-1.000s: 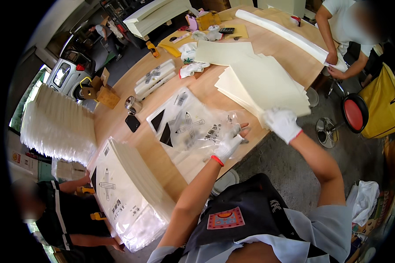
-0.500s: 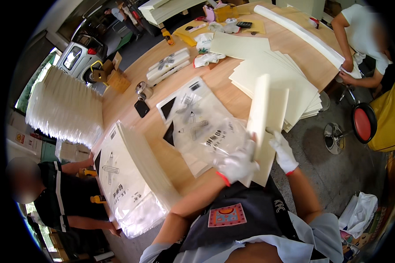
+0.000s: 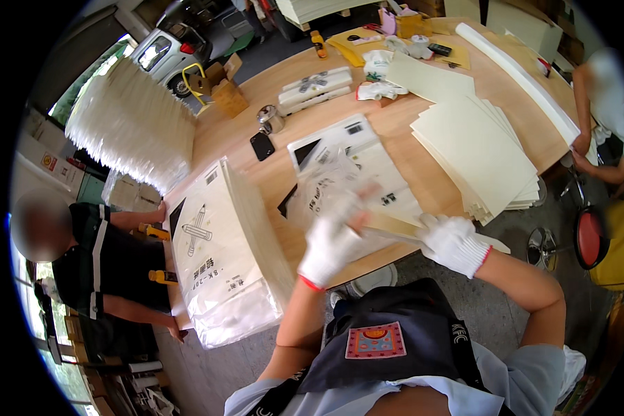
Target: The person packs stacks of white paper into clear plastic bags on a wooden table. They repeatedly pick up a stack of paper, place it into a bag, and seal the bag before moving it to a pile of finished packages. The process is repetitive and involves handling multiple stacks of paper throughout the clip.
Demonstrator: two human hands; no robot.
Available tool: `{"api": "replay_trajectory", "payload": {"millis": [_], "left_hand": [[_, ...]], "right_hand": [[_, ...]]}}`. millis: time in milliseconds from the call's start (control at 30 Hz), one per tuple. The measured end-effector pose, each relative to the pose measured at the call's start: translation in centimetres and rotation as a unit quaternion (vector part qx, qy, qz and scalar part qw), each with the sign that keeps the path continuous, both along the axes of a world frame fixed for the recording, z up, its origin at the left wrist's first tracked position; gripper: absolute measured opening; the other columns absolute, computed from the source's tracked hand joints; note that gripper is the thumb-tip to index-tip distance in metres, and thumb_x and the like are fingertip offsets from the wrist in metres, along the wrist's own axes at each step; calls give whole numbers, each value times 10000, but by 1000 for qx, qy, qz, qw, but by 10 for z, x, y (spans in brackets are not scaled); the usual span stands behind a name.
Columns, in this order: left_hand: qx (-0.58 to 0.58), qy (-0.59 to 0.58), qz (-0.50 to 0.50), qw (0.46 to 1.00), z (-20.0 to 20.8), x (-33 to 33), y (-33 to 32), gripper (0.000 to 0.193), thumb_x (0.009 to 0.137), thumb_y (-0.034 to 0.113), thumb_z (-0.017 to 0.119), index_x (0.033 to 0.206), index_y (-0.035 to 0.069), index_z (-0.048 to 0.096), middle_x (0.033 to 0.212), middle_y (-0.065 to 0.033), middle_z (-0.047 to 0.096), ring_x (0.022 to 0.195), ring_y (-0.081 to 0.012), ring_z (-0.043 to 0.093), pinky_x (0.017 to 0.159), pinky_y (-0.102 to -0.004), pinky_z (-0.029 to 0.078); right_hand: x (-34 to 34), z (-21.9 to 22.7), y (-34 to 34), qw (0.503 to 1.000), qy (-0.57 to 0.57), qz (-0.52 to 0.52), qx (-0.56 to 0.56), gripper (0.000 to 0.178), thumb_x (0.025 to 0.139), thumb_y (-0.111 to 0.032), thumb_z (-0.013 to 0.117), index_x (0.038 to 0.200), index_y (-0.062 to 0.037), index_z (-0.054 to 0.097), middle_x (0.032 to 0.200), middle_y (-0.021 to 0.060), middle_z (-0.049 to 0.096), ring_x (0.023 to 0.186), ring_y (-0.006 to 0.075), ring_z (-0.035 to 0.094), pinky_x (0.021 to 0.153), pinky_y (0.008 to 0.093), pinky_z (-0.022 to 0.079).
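Observation:
My right hand [image 3: 454, 244], in a white knit glove with a red cuff, is closed on a thin stack of cream paper sheets [image 3: 394, 225], seen nearly edge-on above the table's near edge. My left hand [image 3: 331, 243], gloved the same way, is smeared by motion at the left end of those sheets, so its fingers cannot be made out. Just beyond it lies a crumpled clear plastic bag [image 3: 317, 196] with black print. Beneath are more flat printed bags [image 3: 367, 149]. Whether the sheets' left end is inside the bag is hidden.
A tall pile of filled printed packs [image 3: 218, 256] stands to the left, a person's hands beside it. Fanned cream sheets [image 3: 475, 152] lie on the right. Farther off are a phone [image 3: 262, 146], a metal tin [image 3: 270, 119], wrapped rolls [image 3: 315, 90] and a long white roll [image 3: 516, 83].
The sheets have tipped from standing upright to lying nearly flat. My left hand has moved left off their side, and my right hand has turned over them. The view has shifted too.

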State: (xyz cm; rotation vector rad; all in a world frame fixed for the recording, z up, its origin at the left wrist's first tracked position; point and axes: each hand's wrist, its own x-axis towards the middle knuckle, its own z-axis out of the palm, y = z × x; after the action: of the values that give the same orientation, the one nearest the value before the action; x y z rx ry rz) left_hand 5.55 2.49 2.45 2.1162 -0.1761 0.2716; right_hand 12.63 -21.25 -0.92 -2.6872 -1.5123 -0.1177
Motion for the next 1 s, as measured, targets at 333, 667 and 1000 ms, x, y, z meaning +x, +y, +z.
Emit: {"api": "replay_trajectory", "payload": {"millis": [333,667,1000], "left_hand": [[96,-160,35,982,-70,-40,-43,321,702,0,588,965,169,663,674,-43,586,571,-259,585,503,-352,474],[34,-59,71,995,-93,-3,-51,175,764,59,577,911,131,640,797,-75,643,704,-254,648,601,-348,511],[221,-79,138,962,-192,-96,-14,129,720,63,638,833,66,576,807,-131,574,793,-323,560,673,-394,458]], "right_hand": [[54,-35,64,938,333,-58,83,368,818,-221,601,1136,-36,605,1023,78,646,921,266,613,843,366,494],[-22,-77,66,970,217,-56,93,349,796,-249,617,1115,-113,578,1061,89,599,963,331,569,839,444,460],[-28,-119,-1,971,58,-232,6,234,850,-308,530,910,-84,557,609,90,612,528,294,603,510,447,460]]}}
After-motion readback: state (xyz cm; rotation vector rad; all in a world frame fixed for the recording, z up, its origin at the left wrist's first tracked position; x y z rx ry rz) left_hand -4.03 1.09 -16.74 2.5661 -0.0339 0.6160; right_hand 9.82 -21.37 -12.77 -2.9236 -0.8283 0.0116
